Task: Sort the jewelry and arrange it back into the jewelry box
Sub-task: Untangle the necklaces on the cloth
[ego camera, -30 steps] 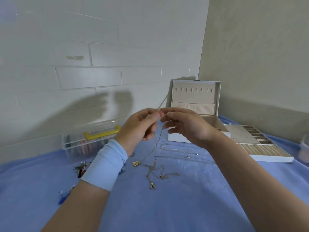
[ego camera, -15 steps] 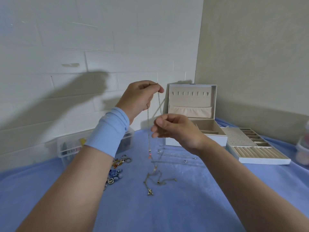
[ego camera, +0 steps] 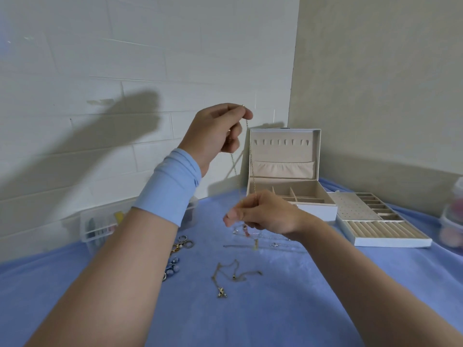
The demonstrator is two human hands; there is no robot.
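Since the earlier frames the hands have drawn apart vertically: the left hand (ego camera: 215, 136) has risen and the right hand (ego camera: 266, 214) has sunk, drawing the chain necklace (ego camera: 251, 161) out between them.

The blue cloth (ego camera: 313, 301) carries the open jewelry box (ego camera: 317, 212) in the far corner, with its lifted-out tray (ego camera: 390, 242) just beside it on the right. The necklace hangs in the air in front of the box, clear of the cloth. The left thumb and forefinger are pinched together on its upper end. The right fingers are curled in and pinch its lower part.

Likely hazards:
- Further pulling could strain the fine links.
- A released end would fall among the gold necklace (ego camera: 233, 274) and silver chains (ego camera: 265, 244) lying directly below and tangle with them.
- A dangling end could snag the box's wall during transfer.

The necklace is a very thin, pale gold chain running as two strands below the left hand. A small pinkish pendant (ego camera: 245, 230) hangs under the right hand. Its clasp is too small to make out.
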